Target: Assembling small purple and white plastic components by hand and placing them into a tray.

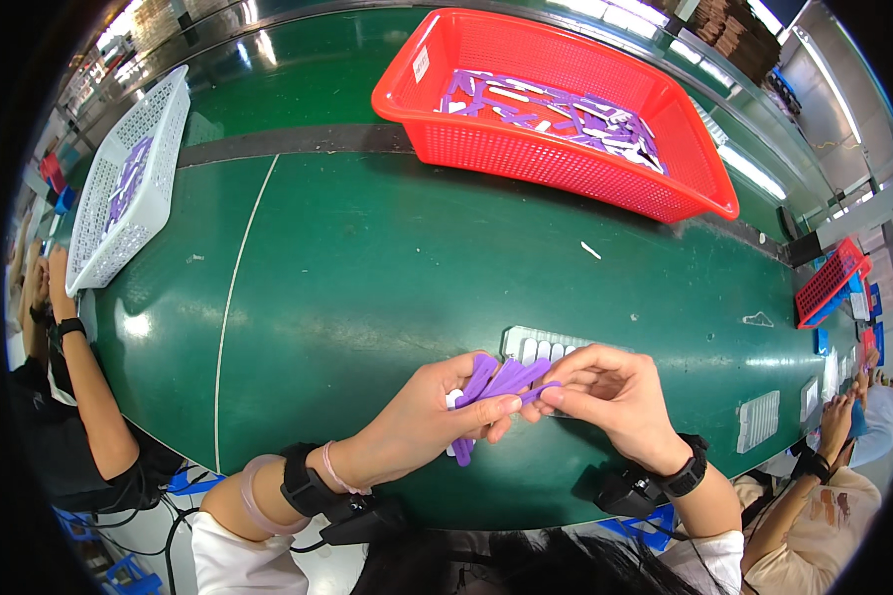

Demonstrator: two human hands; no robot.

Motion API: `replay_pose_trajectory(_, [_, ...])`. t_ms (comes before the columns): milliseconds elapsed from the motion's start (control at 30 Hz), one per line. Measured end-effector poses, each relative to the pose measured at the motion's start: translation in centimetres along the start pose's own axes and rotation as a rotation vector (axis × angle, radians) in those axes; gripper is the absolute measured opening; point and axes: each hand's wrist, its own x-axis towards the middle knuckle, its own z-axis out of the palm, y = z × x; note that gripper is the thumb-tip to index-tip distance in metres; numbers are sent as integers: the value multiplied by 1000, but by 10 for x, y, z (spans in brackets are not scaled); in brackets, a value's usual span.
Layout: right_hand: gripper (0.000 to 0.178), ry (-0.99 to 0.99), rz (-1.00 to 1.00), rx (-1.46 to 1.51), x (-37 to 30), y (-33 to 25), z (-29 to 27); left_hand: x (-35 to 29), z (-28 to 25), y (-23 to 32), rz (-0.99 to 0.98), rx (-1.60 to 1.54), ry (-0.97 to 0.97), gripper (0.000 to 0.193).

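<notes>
Several flat purple strips (481, 382) with rounded ends are fanned out in my left hand (432, 407), its thumb pressed over them. White strips show among the purple ones near the palm. My right hand (615, 397) pinches the end of one purple strip (541, 391) between thumb and fingertips, close to the left fingers. Just beyond both hands lies a clear ribbed tray (513, 339) holding a row of white strips (544, 349). My right hand hides part of this tray.
A red perforated basket (566, 164) of purple and white strips stands at the back. At the far left is a white basket (159, 203) of similar strips. One white strip (590, 250) and another clear tray (759, 421) lie on the green table (337, 268). Co-workers sit on both sides.
</notes>
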Motion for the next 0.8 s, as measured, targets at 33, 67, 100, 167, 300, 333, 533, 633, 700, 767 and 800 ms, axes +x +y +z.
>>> replay_pose_trajectory(33, [14,1,0,-2,-1,0,-2,0,0,0,-21,-40,3,15])
replay_pose_trajectory(67, [13,92,-86,-27,-2,-1,-7,1,0,-1,-20,-41,1,15])
replay_pose_trajectory(100, [12,177,-171,-49,-2,-2,-12,2,-1,-3,3,-59,15,15])
replay_pose_trajectory(167, [17,327,-524,-751,-1,-4,-24,2,-3,-5,25,-79,32,16])
replay_pose_trajectory(300, [16,96,-667,-1398,-16,-2,-20,2,-1,-5,17,-96,45,15])
replay_pose_trajectory(333, [18,88,-659,-1475,-20,1,-17,2,-1,-4,18,-106,42,14])
replay_pose_trajectory(533, [29,8,-588,-1604,-41,2,-3,1,-1,-5,-9,-69,10,11])
replay_pose_trajectory(633, [32,19,-493,-1327,-39,-5,-3,0,0,-7,29,43,14,18])
replay_pose_trajectory(700, [32,65,-395,-1060,-31,-6,-2,0,0,-6,20,41,-22,19])
replay_pose_trajectory(767, [28,86,-77,-126,-20,-3,4,-1,1,-4,10,39,-60,20])
replay_pose_trajectory(800, [23,39,-53,-48,-18,-3,4,-1,2,-2,-21,0,-83,16])
